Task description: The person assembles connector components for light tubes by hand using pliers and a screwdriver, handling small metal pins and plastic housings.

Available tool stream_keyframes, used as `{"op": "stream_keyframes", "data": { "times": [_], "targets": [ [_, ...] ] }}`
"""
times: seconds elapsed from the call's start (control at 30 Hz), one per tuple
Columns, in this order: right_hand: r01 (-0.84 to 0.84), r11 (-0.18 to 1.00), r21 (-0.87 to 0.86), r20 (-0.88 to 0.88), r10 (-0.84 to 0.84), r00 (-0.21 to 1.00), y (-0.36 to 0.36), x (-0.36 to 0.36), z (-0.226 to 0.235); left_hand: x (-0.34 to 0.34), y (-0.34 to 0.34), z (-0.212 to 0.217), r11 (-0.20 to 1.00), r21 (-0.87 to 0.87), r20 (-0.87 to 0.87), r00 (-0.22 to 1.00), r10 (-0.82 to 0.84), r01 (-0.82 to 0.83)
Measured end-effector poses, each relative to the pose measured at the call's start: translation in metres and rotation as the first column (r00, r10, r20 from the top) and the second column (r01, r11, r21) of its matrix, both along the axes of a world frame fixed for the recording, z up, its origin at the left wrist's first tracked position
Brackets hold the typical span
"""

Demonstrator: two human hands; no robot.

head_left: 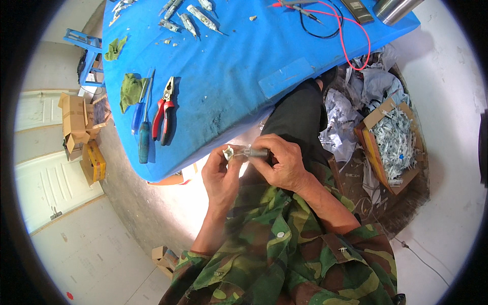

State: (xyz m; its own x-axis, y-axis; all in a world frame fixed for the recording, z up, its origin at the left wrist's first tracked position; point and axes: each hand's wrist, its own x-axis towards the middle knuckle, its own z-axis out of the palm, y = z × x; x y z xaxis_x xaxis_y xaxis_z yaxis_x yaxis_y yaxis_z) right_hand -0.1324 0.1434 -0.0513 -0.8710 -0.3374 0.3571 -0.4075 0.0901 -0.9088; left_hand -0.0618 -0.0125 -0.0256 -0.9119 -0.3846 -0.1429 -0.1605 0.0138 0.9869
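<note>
Both hands meet over my lap, just off the table's near edge. The fingers of my left hand [221, 172] pinch a small whitish piece [228, 152], its broken-looking end turned up. In my right hand [285, 161] is a short grey cylindrical part [259, 152], gripped between thumb and fingers. The two pieces sit close together between my fingertips; whether they are joined I cannot tell. Closest on the table lie red-handled pliers [163, 112], jaws pointing away. Beside them are a teal-handled screwdriver [145, 137] and a blue-handled screwdriver [138, 116].
Blue cloth covers the table [223, 66]. Several grey-white parts [202, 18] lie at its far side, green rags [133, 91] at left. Far right are red and black test leads [339, 30] and a metal cylinder [394, 10]. A carton of white scraps [394, 145] stands at right.
</note>
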Motion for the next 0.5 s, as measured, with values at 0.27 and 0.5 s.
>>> {"op": "stream_keyframes", "data": {
  "times": [0.27,0.5],
  "targets": [
    [0.008,1.0,0.003,-0.005,-0.008,1.0,0.0,-0.001,0.0,-0.001,-0.001,-0.001,0.998,0.064,-0.002,1.0,-0.025,0.025],
    [0.054,0.998,-0.042,-0.001,-0.054,0.999,-0.001,-0.001,-0.001,0.003,-0.015,0.012,0.994,-0.098,0.137,0.99,-0.034,0.047]
  ]
}}
